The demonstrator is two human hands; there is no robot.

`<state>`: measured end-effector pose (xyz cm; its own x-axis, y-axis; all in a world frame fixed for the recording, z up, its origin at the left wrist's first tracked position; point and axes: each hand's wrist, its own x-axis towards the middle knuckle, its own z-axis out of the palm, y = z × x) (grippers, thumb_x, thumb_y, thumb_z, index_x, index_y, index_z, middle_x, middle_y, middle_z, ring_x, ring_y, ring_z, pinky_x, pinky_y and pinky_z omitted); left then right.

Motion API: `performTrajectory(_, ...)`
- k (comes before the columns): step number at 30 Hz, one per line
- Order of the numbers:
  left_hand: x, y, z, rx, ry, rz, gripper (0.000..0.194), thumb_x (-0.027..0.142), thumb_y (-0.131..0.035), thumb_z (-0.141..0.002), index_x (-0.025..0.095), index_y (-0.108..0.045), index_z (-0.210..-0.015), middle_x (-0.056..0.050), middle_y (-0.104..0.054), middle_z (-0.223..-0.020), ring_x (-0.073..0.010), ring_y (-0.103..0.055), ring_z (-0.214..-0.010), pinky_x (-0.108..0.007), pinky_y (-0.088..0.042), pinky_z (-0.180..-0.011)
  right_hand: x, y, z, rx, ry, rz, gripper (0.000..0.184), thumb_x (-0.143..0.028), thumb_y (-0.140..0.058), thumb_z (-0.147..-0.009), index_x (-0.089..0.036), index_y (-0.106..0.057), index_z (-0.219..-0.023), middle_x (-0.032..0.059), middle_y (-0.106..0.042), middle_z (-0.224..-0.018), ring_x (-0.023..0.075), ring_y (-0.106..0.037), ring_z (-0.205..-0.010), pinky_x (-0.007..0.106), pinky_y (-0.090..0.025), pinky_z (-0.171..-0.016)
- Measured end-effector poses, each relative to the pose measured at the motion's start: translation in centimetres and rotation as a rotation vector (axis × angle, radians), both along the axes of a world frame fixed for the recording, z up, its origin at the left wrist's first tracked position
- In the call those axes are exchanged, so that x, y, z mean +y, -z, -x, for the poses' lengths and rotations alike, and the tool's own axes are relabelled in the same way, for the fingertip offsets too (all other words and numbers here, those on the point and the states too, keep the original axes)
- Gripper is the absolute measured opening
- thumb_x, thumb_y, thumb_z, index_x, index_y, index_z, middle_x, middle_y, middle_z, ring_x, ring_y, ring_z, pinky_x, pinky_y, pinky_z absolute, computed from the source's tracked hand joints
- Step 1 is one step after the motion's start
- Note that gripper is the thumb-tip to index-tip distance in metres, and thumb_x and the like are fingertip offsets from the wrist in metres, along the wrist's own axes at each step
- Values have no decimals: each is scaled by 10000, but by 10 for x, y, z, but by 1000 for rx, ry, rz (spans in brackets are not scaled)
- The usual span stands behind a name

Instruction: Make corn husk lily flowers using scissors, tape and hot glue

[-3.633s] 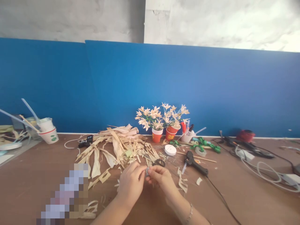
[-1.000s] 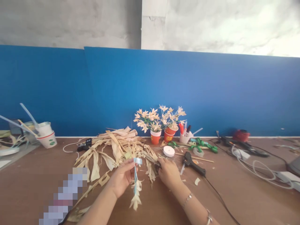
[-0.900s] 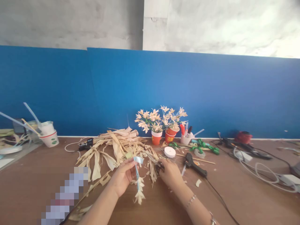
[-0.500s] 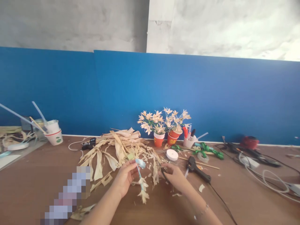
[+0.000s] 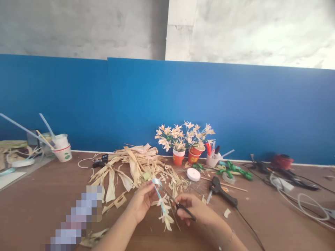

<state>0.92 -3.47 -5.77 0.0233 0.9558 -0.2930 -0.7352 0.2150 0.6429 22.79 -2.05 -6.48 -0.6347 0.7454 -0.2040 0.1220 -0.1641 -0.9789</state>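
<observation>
My left hand is closed, pinching the top of a light-blue taped flower stem. A strip of pale blue tape loops at its fingertips. From this stem hang pale husk flowers, pointing down over the table. My right hand is wrapped around a pair of scissors with black handles. Their blades look spread apart, one reaching up-left toward the blue tape and the other pointing down beside the flowers. Whether the blades touch the tape cannot be made out.
Dry corn husks and scraps lie behind my hands. Cups of finished flowers stand against the blue partition. A white tape roll, a black glue gun and cables lie to the right. A white cup stands at left.
My right hand has brought the scissors up from among the scraps toward the left hand, their blades now showing. The flower stem has swung slightly right in the left hand.
</observation>
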Motion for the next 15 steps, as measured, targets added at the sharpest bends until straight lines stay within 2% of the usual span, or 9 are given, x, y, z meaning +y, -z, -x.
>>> performTrajectory(3, 0, 4, -1, -31, 15, -15, 118, 2, -581, -779, 105, -630, -806, -36, -683, -723, -98, -651, -604, -171, -550, -567, 1, 7, 1, -3, -48, -1, 441, -433, -790, -597, -131, -584, -844, -15, -603, -590, 68, -510, -410, 163, -361, -377)
performTrajectory(8, -3, 9, -3, -78, 88, -45, 163, 28, -619, -766, 120, -647, -899, -27, -682, -765, -89, -644, -618, -167, -545, -576, -3, 14, 12, 136, 39, 26, 433, -398, -808, -583, -143, -579, -849, -30, -588, -611, 58, -497, -427, 163, -389, -391)
performTrajectory(11, -6, 11, -5, -79, 145, -82, 178, 60, -651, -754, 119, -648, -922, -44, -686, -837, -88, -636, -639, -172, -537, -590, -9, 10, 21, 170, 41, 39, 413, -355, -811, -588, -141, -568, -842, -30, -591, -632, 46, -483, -422, 164, -393, -402)
performTrajectory(15, -7, 14, -8, -75, 157, -105, 134, 77, -703, -709, 130, -637, -812, -32, -676, -825, -97, -634, -680, -190, -522, -647, -16, 3, 31, 155, 52, 17, 401, -303, -817, -564, -149, -541, -810, -35, -589, -640, 54, -487, -454, 167, -390, -417)
